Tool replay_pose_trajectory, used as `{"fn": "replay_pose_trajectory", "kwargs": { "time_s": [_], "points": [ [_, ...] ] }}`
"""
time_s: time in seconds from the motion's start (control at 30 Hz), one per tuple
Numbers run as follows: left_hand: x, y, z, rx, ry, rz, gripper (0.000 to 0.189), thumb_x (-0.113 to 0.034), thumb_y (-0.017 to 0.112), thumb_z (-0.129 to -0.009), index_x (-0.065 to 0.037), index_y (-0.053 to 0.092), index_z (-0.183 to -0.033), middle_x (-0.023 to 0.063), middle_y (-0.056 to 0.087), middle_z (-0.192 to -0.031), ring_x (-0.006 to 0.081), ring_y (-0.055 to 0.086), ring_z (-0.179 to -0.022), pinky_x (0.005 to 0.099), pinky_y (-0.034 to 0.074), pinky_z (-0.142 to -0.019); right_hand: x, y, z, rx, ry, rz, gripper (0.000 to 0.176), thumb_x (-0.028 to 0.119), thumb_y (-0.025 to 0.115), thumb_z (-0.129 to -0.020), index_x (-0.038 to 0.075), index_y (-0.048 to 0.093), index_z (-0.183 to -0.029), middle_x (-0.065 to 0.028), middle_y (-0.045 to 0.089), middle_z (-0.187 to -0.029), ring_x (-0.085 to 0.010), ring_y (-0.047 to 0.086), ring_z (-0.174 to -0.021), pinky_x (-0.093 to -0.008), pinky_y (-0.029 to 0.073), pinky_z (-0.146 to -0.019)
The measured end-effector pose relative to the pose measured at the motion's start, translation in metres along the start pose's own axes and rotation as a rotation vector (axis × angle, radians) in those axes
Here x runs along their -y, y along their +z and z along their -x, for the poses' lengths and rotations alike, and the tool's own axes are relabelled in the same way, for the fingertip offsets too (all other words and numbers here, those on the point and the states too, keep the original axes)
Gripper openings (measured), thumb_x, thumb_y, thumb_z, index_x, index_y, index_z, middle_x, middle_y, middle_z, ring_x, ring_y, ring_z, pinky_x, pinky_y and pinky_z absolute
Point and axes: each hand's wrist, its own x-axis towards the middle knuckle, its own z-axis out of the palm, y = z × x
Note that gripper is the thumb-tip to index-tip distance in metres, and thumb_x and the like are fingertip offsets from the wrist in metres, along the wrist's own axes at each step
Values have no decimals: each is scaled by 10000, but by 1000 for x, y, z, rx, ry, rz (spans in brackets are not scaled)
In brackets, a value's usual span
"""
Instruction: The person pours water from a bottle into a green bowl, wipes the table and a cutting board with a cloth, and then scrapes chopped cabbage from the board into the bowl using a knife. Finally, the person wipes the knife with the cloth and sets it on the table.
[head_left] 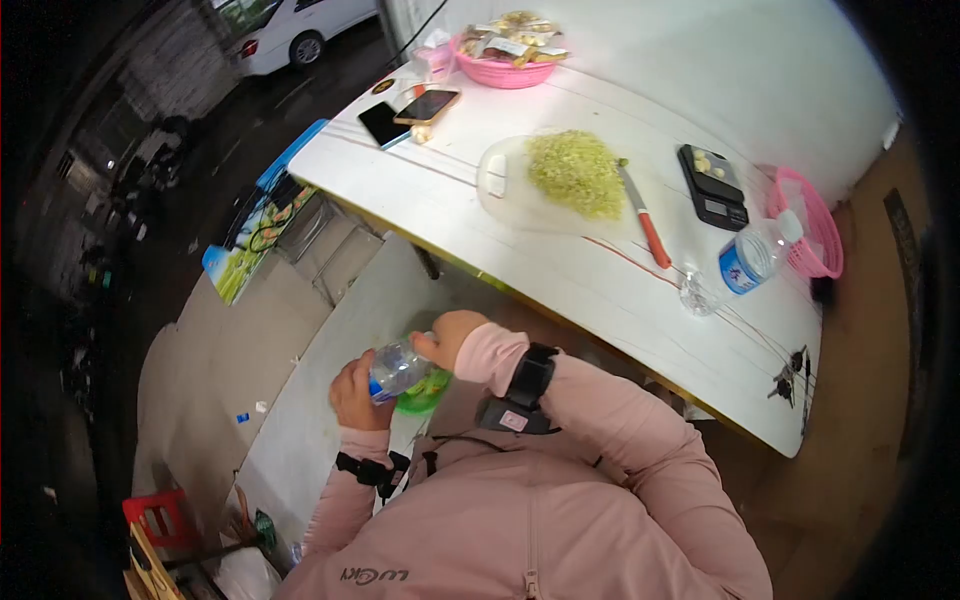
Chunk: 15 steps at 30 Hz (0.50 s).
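Head view: at eight o'clock, left hand (pixel 354 396) grips bottle (pixel 396 370), right hand (pixel 452 338) its end; hard squeezing could crumple it.

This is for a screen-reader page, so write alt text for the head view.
A person's left hand grips a clear plastic bottle, with the right hand at its other end, beside a white table. On the table, chopped pale-green food lies on a board next to a red-handled knife and a black scale.
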Motion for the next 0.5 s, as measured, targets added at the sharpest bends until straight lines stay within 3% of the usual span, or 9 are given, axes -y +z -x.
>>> {"fn": "replay_pose_trajectory", "kwargs": {
  "time_s": [0.1, 0.13, 0.2, 0.23, 0.27, 0.3, 0.37, 0.47, 0.5],
  "points": [
    [-3, -15, -10, -280, 211, -328, 506, -20, 696, -560, -82, 557, -1042, 141, 593, -927, 340, 563, -820, 408, 447, -743, -7, 13, 1, 39, 120, -241, 599, 489, 415, -840, -54, 610, -678, -261, 588, -696, -415, 576, -713, -447, 448, -655],
    [0, -15, -14, -324, 241, -257, 447, -23, 704, -571, -73, 572, -994, 146, 601, -886, 343, 574, -799, 396, 462, -702, -33, 44, -8, -150, -329, -100, 634, 542, 442, -822, -31, 577, -585, -224, 589, -627, -367, 588, -640, -412, 454, -615],
    [14, -4, -14, -329, 167, 3, 555, -76, 726, -566, -109, 551, -1092, 139, 555, -1019, 347, 518, -926, 421, 399, -817, 3, -3, 19, 52, 58, -645, 607, 575, 488, -803, -11, 575, -670, -185, 573, -629, -298, 563, -586, -379, 451, -580],
    [9, -9, -19, -321, 246, 150, 586, -46, 758, -537, -55, 536, -1080, 146, 561, -1033, 330, 533, -947, 404, 418, -832, 16, -20, 28, 105, 146, -672, 582, 573, 530, -784, -6, 578, -763, -173, 568, -656, -268, 555, -599, -363, 449, -577],
    [-3, -5, -20, -366, 68, 306, 611, -54, 782, -544, -7, 513, -1090, 134, 571, -1038, 279, 551, -954, 382, 436, -837, 19, -32, 34, 162, 229, -708, 580, 571, 571, -765, -2, 581, -856, -160, 564, -683, -237, 547, -613, -347, 447, -573],
    [-3, -3, -19, -344, 116, 336, 611, -54, 782, -544, -7, 513, -1090, 134, 571, -1038, 279, 551, -954, 382, 436, -837, 12, -37, 38, 103, 243, -722, 580, 571, 571, -765, -2, 581, -856, -160, 564, -683, -237, 547, -613, -347, 447, -573],
    [-8, -5, -26, -219, -29, 440, 635, -85, 793, -558, 1, 497, -1113, 117, 574, -1031, 238, 557, -942, 347, 450, -835, 0, -36, 47, -23, -145, -510, 648, 507, 672, -703, 23, 503, -1099, -172, 571, -902, -257, 575, -770, -334, 450, -619],
    [-70, -8, -40, 12, -35, 943, 625, -113, 801, -574, -6, 496, -1109, 105, 572, -1040, 226, 562, -920, 346, 461, -828, -11, -32, 77, -497, -478, -270, 731, 444, 742, -586, 38, 487, -1138, -185, 560, -1012, -329, 551, -918, -369, 431, -736],
    [-77, -1, -45, 31, -13, 958, 625, -113, 801, -574, -6, 496, -1109, 105, 572, -1040, 226, 562, -920, 346, 461, -828, -12, -31, 87, -523, -464, -258, 731, 444, 742, -586, 38, 487, -1138, -185, 560, -1012, -329, 551, -918, -369, 431, -736]
  ]
}}
